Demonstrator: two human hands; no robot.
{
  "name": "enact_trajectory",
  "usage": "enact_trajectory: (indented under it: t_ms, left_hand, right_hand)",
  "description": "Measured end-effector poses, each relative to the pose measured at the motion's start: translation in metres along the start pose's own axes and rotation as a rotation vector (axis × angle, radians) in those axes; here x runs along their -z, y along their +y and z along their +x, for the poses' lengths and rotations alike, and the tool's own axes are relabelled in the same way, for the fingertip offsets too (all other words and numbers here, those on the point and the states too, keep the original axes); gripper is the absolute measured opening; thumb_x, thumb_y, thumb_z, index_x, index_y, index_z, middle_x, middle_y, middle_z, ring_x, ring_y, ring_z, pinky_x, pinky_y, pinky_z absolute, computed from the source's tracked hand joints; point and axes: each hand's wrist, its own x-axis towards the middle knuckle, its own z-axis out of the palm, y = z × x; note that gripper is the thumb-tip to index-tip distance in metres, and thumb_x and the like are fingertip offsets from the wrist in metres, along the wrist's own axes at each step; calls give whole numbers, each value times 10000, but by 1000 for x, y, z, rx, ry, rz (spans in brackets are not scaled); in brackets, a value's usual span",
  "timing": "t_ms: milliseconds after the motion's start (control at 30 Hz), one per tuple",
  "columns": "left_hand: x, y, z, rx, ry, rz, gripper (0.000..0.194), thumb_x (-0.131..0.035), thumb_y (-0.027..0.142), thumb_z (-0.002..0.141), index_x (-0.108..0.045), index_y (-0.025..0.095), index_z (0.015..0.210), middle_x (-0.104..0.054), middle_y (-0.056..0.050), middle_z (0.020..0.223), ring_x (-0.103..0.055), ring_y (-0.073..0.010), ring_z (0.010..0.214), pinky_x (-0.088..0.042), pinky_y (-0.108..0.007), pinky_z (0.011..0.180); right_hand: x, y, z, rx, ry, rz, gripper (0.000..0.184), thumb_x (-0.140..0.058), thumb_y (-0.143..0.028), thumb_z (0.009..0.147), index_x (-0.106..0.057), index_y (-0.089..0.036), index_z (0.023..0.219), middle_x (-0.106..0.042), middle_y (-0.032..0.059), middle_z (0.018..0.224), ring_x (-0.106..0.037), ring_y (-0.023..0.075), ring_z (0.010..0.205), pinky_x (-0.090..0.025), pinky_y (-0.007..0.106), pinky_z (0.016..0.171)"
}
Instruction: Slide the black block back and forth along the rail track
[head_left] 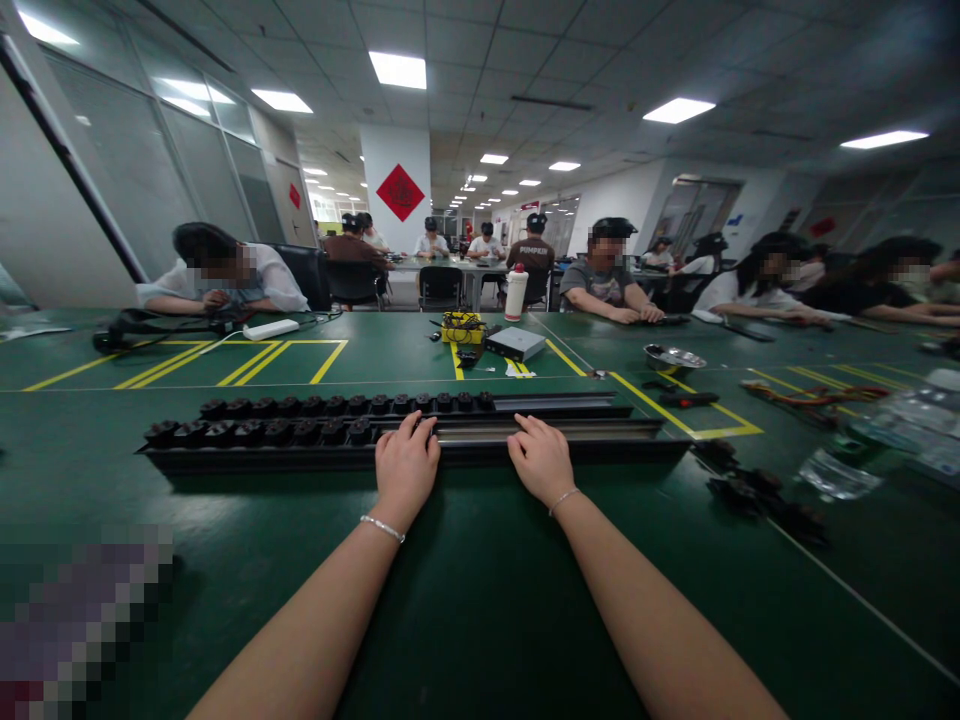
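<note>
Two long black rails lie side by side across the green table; the near rail [600, 445] and the far rail [555, 403] each carry a row of several black round parts [270, 432] on their left halves. My left hand [405, 468] rests on the near rail at the end of its row, fingers curled down onto the last black part. My right hand [540, 462] sits a little to the right on the bare stretch of the same rail, fingers bent over its edge. Both wrists wear thin bracelets.
Loose black parts [757, 495] lie at right, near a clear plastic bag [840, 470]. Behind the rails are a metal bowl [673, 357], a grey box [514, 343], a yellow box [462, 327] and a white bottle [514, 293]. Other people sit working around the far tables.
</note>
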Motion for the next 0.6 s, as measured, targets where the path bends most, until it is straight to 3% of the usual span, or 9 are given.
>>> enact_trajectory:
  t_ms: [600]
  left_hand:
    - [1,-1,2,-32,-13,1,363,-398,250,884,-610,251,1179,-553,-46,1331,-595,-206,1096,-391,-394,980]
  right_hand:
    - [1,-1,0,-1,3,2,331,-387,-318,898,-693,-242,797,-576,35,1292,-457,222,1234,-320,441,1001]
